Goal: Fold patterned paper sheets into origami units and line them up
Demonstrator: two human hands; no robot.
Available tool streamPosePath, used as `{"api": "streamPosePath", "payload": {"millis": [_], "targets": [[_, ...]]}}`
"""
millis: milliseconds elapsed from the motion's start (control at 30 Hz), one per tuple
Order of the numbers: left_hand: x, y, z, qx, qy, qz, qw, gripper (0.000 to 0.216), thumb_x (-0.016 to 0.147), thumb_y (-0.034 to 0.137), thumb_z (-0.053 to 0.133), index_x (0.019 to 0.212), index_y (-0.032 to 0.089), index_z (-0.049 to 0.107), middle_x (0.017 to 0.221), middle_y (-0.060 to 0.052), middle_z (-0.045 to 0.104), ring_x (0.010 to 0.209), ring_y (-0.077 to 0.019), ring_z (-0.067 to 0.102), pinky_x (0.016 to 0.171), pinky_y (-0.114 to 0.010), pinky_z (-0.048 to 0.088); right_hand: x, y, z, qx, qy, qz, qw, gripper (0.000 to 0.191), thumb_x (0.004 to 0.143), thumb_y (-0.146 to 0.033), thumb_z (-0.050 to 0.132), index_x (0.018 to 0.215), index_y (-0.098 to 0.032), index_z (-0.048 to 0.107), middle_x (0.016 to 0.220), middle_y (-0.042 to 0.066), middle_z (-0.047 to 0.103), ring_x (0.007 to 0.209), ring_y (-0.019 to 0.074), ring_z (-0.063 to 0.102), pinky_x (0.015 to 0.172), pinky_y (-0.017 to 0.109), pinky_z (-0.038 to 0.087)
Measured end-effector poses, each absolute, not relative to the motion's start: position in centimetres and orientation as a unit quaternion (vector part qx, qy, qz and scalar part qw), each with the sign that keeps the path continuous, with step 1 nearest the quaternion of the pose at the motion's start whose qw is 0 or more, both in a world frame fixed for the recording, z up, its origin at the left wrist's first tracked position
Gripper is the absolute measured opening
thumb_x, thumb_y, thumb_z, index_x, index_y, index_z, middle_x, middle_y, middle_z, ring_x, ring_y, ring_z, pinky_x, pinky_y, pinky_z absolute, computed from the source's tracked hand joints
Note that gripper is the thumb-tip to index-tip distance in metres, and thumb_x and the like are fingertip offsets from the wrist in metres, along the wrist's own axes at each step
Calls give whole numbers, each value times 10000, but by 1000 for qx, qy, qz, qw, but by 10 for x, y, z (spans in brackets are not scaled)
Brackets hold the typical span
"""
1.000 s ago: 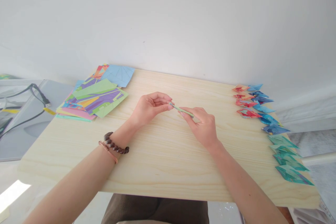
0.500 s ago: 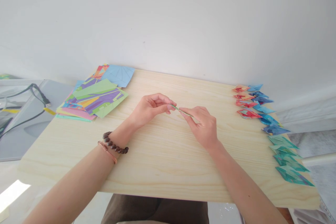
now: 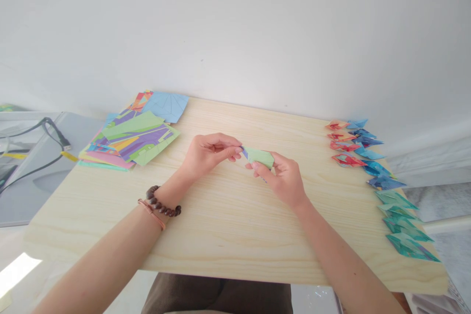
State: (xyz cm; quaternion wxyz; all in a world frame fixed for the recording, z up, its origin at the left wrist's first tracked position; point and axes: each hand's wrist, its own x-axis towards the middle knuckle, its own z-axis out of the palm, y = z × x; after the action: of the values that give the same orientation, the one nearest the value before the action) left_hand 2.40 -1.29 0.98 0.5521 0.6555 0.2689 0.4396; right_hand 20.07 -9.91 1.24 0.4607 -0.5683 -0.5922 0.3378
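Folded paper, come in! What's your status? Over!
Left hand pinching one end, right hand gripping the other. Paper folded, green showing. Sheets at left, folded shapes at right, both apart from the hands.

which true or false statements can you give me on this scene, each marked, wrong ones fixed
1. The right hand holds a small folded light-green paper piece. True.
2. The left hand lies flat on the light wooden tabletop. False: the left hand pinches one end of the piece.
3. Folded red, blue and green paper shapes lie along the tabletop's right side. True.
4. The dark brown beaded bracelet circles the right wrist. False: the bracelet circles the left wrist.
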Motion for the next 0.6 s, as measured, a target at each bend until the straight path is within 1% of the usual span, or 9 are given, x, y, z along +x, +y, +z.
{"api": "streamPosePath", "payload": {"millis": [67, 133, 200, 267, 433, 600], "targets": [[22, -12, 10, 681, 279, 431, 522, 206, 701, 282, 715, 843, 134, 691, 815, -65, 712, 666, -158, 671, 616, -266, 589, 202, -98, 12, -558, -556, 394, 473, 204, 777, -366, 607, 843, -174, 622, 702, 36, 695, 679, 167, 652, 571, 251, 477], [20, -12, 10, 711, 286, 421, 484, 215, 705, 290, 711, 872, 154, 703, 846, -58, 718, 671, -156, 674, 643, -260, 587, 203, -96, 11, -548, -529, 435, 480, 262, 765, -368, 619, 936, -169, 607, 731, 47, 698, 627, 150, 632, 534, 244, 462], [18, -11, 10, 738, 288, 415, 447, 195, 727, 292, 691, 878, 169, 710, 838, -47, 721, 659, -149, 675, 647, -246, 578, 203, -95, 11, -538, -512, 465, 482, 347, 757, -358, 627, 1047, -175, 577, 764, 51, 701, 594, 130, 609, 533, 244, 460], [17, -10, 10, 763, 286, 415, 405, 170, 754, 293, 666, 873, 181, 714, 825, -38, 723, 659, -145, 675, 636, -231, 563, 203, -95, 11, -530, -499, 488, 481, 410, 750, -346, 635, 1116, -183, 545, 765, 45, 701, 588, 122, 598, 545, 245, 461], [13, -6, 9, 838, 250, 399, 274, 140, 798, 278, 622, 889, 204, 700, 822, -27, 723, 714, -139, 665, 628, -212, 502, 206, -94, 12, -530, -474, 521, 473, 481, 747, -341, 636, 1186, -195, 506, 736, 34, 699, 534, 105, 548, 541, 252, 441], [12, -5, 7, 884, 208, 366, 203, 154, 867, 246, 522, 932, 198, 654, 850, -24, 705, 727, -115, 644, 668, -200, 468, 210, -91, 12, -516, -433, 564, 478, 512, 742, -312, 644, 1217, -207, 487, 714, 17, 687, 535, 101, 515, 578, 260, 433]]}}
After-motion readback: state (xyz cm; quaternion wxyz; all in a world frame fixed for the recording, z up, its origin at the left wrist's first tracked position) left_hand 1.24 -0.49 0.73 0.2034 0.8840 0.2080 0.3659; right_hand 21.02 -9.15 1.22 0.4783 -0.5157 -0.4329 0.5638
